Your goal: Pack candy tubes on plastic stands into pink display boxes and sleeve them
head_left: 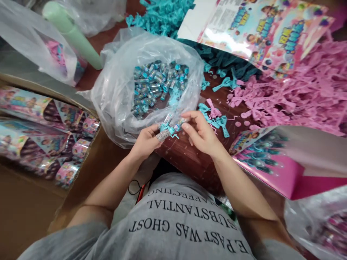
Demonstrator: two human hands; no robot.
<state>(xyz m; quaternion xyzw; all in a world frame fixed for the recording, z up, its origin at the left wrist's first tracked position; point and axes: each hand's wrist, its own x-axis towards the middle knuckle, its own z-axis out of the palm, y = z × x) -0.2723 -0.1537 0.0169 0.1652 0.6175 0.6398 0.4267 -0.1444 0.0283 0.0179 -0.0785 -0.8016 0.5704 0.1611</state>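
My left hand (148, 141) is closed around a small clear tube with a printed label (163, 135) at the near edge of the dark red table (187, 155). My right hand (200, 133) pinches a second small tube with a teal cap (179, 125) next to it, and a teal plastic wand piece (166, 127) sits between the two hands. Just beyond them lies an open clear plastic bag (121, 83) holding several teal-capped tubes (157, 85).
Teal wand pieces (217, 121) lie to the right of my hands, with a teal heap (162, 14) at the back and a pink heap (303, 90) at right. Printed cards (260, 29) and a pink package (271, 159) lie right; a cardboard box of packed items (48, 137) stands left.
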